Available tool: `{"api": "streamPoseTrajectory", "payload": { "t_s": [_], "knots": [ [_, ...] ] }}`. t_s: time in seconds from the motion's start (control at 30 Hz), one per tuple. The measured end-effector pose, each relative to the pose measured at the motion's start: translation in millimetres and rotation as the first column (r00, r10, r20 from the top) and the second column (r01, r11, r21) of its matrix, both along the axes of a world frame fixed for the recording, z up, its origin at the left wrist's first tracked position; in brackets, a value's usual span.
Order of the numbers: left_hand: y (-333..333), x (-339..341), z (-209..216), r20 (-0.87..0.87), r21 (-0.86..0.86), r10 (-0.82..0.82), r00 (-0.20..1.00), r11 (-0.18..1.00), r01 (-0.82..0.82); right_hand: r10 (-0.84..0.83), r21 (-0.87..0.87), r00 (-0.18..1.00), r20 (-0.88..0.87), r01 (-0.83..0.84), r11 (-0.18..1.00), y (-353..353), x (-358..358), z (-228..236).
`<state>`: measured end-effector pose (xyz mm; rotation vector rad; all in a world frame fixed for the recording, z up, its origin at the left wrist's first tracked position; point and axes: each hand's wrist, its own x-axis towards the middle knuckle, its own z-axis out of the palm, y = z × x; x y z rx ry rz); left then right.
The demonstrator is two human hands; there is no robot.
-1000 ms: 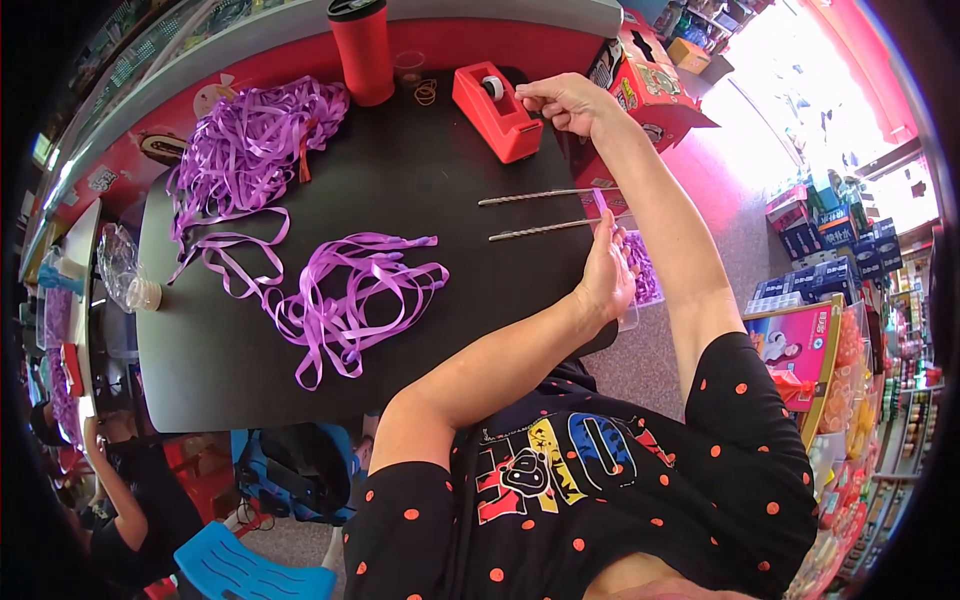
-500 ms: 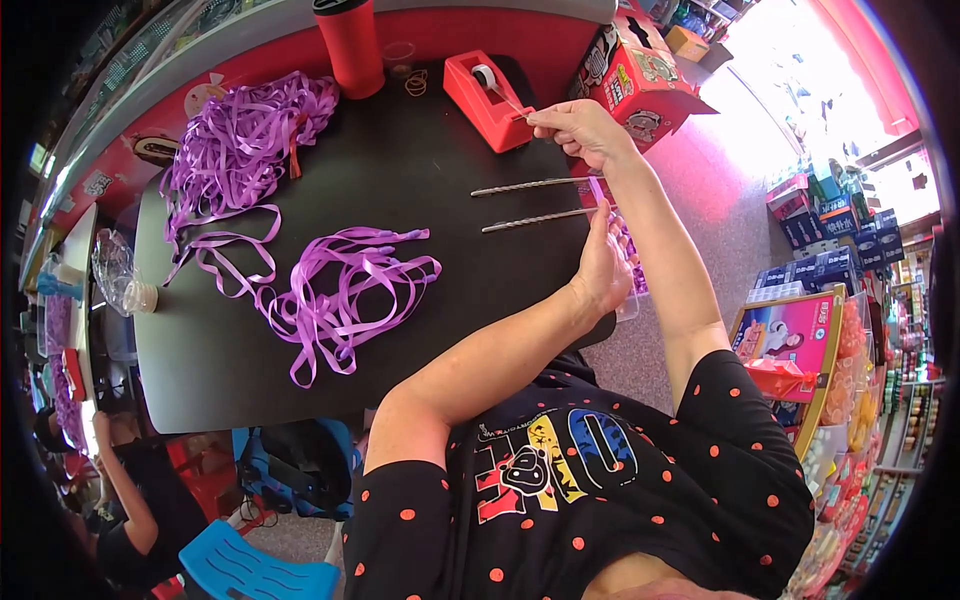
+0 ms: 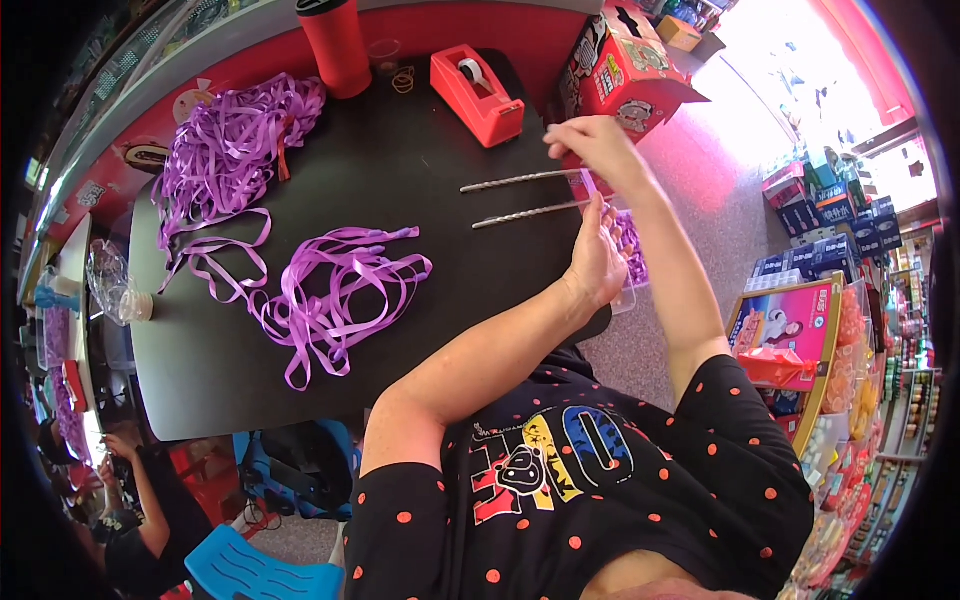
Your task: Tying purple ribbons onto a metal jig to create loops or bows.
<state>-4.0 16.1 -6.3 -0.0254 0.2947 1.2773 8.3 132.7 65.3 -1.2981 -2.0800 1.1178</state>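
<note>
Two twisted metal rods [image 3: 525,182] lie parallel at the table's right side, pointing left. A short piece of purple ribbon [image 3: 588,181] spans their right ends. My left hand [image 3: 598,262] is closed there, its thumb against the ribbon. Just above, my right hand [image 3: 592,142] has its fingers pinched; whatever is between them is too small to make out. It is to the right of a red tape dispenser [image 3: 482,98] with a small roll in it. A loose bundle of purple ribbon [image 3: 335,290] lies mid-table, and a larger purple ribbon heap [image 3: 240,140] lies behind it.
A red tumbler [image 3: 335,45], a clear cup and rubber bands stand along the back of the black table [image 3: 230,380]. A red carton [image 3: 625,75] is at the far right. Below the left hand, purple pieces fill a clear container [image 3: 628,260]. Another person [image 3: 150,510] sits lower left.
My right hand has left the tape dispenser, moving right and slightly down; the strip of tape no longer stretches from the roll to it. My left hand stays by the rods.
</note>
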Motion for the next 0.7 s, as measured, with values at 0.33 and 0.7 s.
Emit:
{"api": "streamPoseTrajectory", "payload": {
  "t_s": [0.33,0.7],
  "knots": [
    [5,3,-3,-0.161,0.001,0.055,0.985,0.998,-0.056,0.085,-0.194,0.996,-0.005,-0.084,0.977,-37,114,-3],
    [0,5,-2,-0.244,-0.027,0.006,0.97,1.0,-0.013,0.116,-0.1,0.96,0.253,-0.093,0.991,-65,112,15]
  ]
}}
